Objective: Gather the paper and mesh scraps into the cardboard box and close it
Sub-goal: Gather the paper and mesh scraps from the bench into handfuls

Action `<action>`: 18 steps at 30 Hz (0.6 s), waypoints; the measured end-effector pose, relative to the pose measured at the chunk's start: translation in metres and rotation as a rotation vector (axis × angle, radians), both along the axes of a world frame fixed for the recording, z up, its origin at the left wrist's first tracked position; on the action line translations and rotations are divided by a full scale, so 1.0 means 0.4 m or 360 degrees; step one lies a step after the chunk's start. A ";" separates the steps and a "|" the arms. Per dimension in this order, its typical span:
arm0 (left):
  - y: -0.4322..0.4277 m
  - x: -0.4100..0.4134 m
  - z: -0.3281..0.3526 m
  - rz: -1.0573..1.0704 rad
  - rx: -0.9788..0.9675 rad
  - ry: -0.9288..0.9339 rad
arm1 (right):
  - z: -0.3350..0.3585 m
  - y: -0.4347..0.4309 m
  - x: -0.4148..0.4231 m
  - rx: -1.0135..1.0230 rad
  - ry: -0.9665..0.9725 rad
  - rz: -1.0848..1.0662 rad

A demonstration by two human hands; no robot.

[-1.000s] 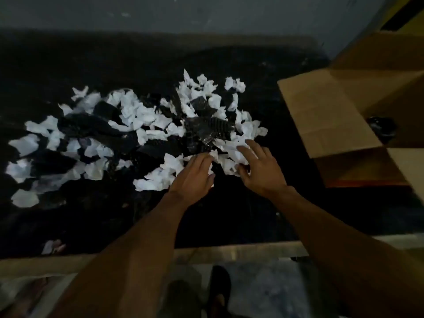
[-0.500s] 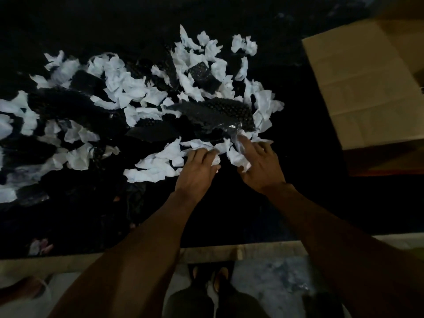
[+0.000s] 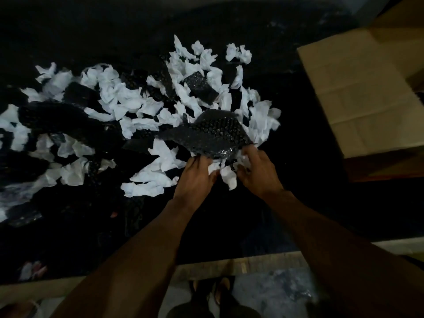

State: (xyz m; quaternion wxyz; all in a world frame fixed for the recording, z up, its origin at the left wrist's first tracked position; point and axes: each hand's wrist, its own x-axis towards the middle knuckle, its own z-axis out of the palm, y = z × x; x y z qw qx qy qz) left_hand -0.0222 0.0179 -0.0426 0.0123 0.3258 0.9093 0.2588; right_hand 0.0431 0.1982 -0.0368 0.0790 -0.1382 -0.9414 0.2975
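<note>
One mesh scrap [image 3: 211, 134], long axis left-right; left hand [image 3: 195, 177], right hand [image 3: 257, 173] grip edge.

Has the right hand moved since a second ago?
Yes. Against the box flap, the right hand has drawn slightly left, toward the left hand, and its fingers now curl round paper scraps at the mesh piece's near edge.

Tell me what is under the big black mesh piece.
Under the black mesh piece, white paper scraps poke out at its right and near edges; the right hand grips some. Its middle hides whatever lies beneath.
</note>
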 end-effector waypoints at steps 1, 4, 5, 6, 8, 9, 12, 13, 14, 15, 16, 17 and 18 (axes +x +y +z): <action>0.005 0.001 0.010 0.0058 0.0001 -0.0089 | 0.003 -0.001 -0.003 -0.0106 0.0026 -0.0029; 0.021 -0.005 0.007 0.0158 -0.0097 -0.0142 | -0.008 -0.010 -0.015 -0.0046 0.0102 -0.0081; 0.023 -0.007 0.003 0.0114 -0.0156 -0.0146 | -0.011 -0.014 -0.014 0.0055 0.0088 -0.0108; 0.023 -0.011 0.001 0.0051 -0.0212 -0.0109 | -0.017 -0.014 -0.010 0.0129 0.0128 -0.0132; 0.020 -0.016 -0.012 0.0034 -0.0198 -0.0053 | -0.027 -0.013 0.003 0.0212 0.0200 -0.0198; 0.017 -0.010 -0.012 0.0085 -0.0168 -0.0048 | -0.031 -0.010 0.012 0.0238 0.0182 -0.0227; 0.010 0.004 -0.023 0.0210 -0.0094 0.0016 | -0.043 0.003 0.023 0.0307 0.0050 -0.0250; 0.013 0.005 -0.020 0.0217 -0.0085 0.0015 | -0.039 0.005 0.022 0.0302 0.0052 -0.0234; 0.017 0.004 -0.018 0.0194 -0.0089 -0.0017 | -0.038 0.007 0.020 0.0258 0.0085 -0.0224; 0.020 0.002 -0.020 0.0166 -0.0083 -0.0053 | -0.027 0.005 0.019 0.0132 0.0080 -0.0235; 0.024 0.001 -0.015 0.0142 -0.0053 -0.0072 | -0.022 0.006 0.017 -0.0019 0.0081 -0.0263; 0.026 0.002 -0.009 0.0135 -0.0011 -0.0102 | -0.014 0.008 0.016 -0.0156 0.0042 -0.0302; 0.027 0.006 0.001 0.0135 0.0025 -0.0161 | -0.014 0.011 0.016 -0.0240 0.0031 -0.0316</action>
